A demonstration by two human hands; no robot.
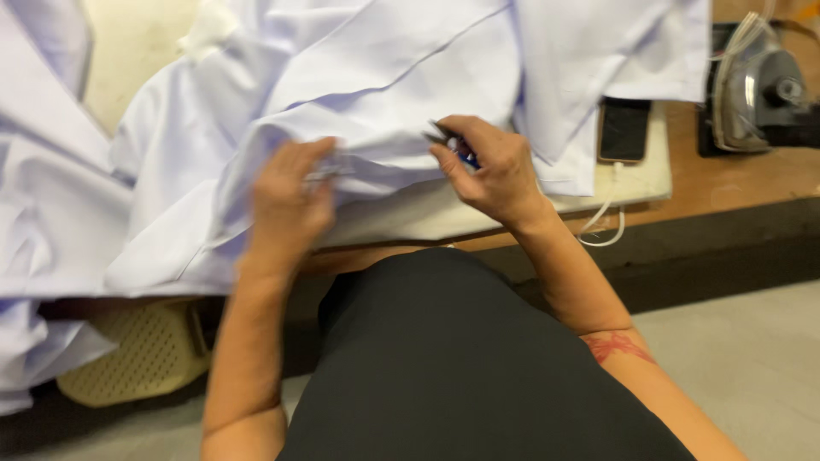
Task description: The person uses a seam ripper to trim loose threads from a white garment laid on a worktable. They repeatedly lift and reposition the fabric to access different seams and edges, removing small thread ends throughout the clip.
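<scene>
**Two hands at the edge of a white garment**

While the large white cotton garment (359, 77) lies spread over the cream padded ironing board (427, 213), both hands work at its near folded edge. The left hand (286, 201) has its fingers curled together and pinches a fold of the cloth. The right hand (495, 166) is closed around a small tool with a blue part and a metal tip (453, 145); the tip touches the cloth just beside the left hand's fold. What kind of tool it is, I cannot tell.

A dark smartphone (623, 128) lies on the right end of the board, half under the garment, with a white cable (602, 226) hanging from it. A grey electric iron (756, 90) stands on the brown wooden table (735, 175), well apart from the hands.
</scene>
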